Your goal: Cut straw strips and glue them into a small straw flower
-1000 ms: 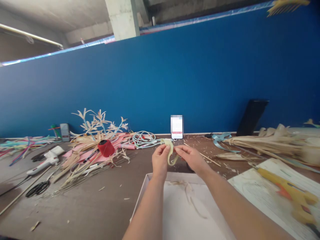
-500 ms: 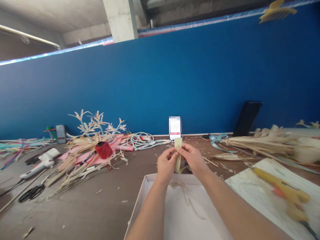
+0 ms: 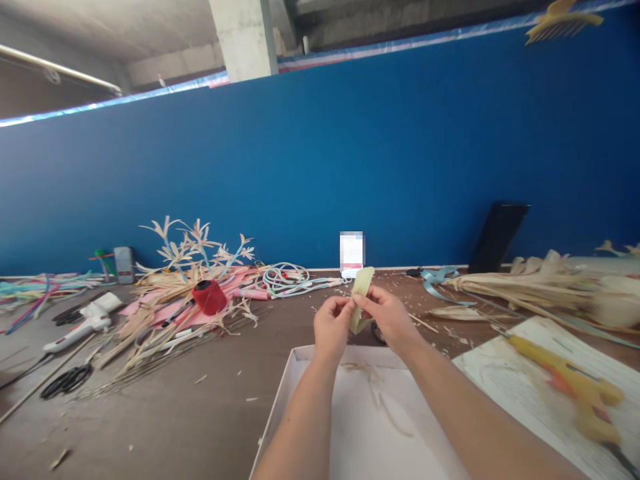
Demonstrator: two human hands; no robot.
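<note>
My left hand (image 3: 331,327) and my right hand (image 3: 387,317) meet above the far edge of a white box lid or tray (image 3: 350,427). Both pinch a pale green strip of husk or leaf (image 3: 363,281) between thumb and fingers. Its upper end sticks up and leans a little to the right. The lower part hangs below the fingertips, partly hidden by them. Inside the tray lie a few thin, dry fibres (image 3: 393,417). Just behind the strip, a lit phone (image 3: 352,253) leans at the blue wall.
To the right, a yellow glue gun (image 3: 565,373) rests on printed paper (image 3: 500,360), near dry husks (image 3: 520,283). At left are a red thread spool (image 3: 209,297), a white glue gun (image 3: 83,327), black scissors (image 3: 67,380) and husk flowers (image 3: 173,253). A dark panel (image 3: 497,237) leans on the wall.
The strip was upright and fairly flat; now it is bent at the fingers, its top tilted right. Both hands stay close together, their fingers slightly shifted.
</note>
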